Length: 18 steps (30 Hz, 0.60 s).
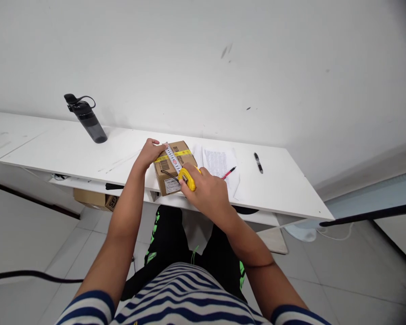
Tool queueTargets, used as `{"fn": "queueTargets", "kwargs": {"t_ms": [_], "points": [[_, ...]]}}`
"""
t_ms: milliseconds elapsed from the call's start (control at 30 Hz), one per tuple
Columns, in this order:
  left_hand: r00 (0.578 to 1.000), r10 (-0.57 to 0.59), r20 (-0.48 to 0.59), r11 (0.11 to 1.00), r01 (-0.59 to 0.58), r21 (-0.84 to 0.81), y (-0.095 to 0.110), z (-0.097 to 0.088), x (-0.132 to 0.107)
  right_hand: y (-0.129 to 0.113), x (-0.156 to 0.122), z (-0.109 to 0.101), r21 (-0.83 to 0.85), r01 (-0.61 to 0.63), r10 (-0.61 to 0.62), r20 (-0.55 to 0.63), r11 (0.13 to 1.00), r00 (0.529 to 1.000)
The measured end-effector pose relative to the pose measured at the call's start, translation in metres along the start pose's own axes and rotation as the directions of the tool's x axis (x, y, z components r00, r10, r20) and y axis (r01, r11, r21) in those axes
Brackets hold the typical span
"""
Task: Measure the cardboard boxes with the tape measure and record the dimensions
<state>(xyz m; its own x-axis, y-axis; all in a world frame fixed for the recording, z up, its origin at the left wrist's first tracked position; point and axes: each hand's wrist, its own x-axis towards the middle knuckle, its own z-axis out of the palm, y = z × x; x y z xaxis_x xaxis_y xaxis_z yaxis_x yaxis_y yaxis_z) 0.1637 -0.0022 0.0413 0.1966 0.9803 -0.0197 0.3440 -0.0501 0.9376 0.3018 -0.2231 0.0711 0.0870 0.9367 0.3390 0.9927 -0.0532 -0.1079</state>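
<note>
A small brown cardboard box (162, 176) with yellow tape and a printed label sits at the table's front edge. Across its top stretches the white, numbered blade (172, 156) of a tape measure. At the box's far left corner, my left hand (149, 154) has its fingers closed on the blade's free end. My right hand (208, 188) is wrapped round the yellow tape measure case (188, 176) at the box's near right side; a dark wrist cord hangs from the case. A red pen (229, 172) lies over the papers just beyond my right hand.
Written paper sheets (219, 161) lie right of the box on the white table (277, 194). Farther right is a black pen (258, 163). A dark water bottle (90, 123) stands at the left. Below, another cardboard box (91, 198) rests under the table. A wall rises behind.
</note>
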Motion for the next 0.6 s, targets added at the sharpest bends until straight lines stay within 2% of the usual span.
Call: {"fn": "queueTargets", "kwargs": {"t_ms": [200,300,433,600], "points": [[1.000,-0.014,-0.003,0.999,0.013,-0.033,-0.001,0.001,0.001,0.007,0.006,-0.008,0.002,0.042,-0.042,0.036,0.999,0.998],[1.000,-0.008,-0.010,1.000,0.008,-0.021,-0.001,0.001,0.000,0.001,-0.003,-0.004,-0.061,0.029,-0.032,-0.046,0.998,0.998],[1.000,-0.018,-0.007,1.000,0.018,0.006,0.000,0.000,-0.002,-0.002,-0.029,-0.003,-0.095,0.030,-0.048,-0.187,0.995,0.981],[0.999,-0.030,-0.012,0.998,0.031,0.049,0.006,0.001,-0.007,0.015,-0.071,-0.013,-0.069,0.107,-0.123,-0.324,0.992,0.938]]}}
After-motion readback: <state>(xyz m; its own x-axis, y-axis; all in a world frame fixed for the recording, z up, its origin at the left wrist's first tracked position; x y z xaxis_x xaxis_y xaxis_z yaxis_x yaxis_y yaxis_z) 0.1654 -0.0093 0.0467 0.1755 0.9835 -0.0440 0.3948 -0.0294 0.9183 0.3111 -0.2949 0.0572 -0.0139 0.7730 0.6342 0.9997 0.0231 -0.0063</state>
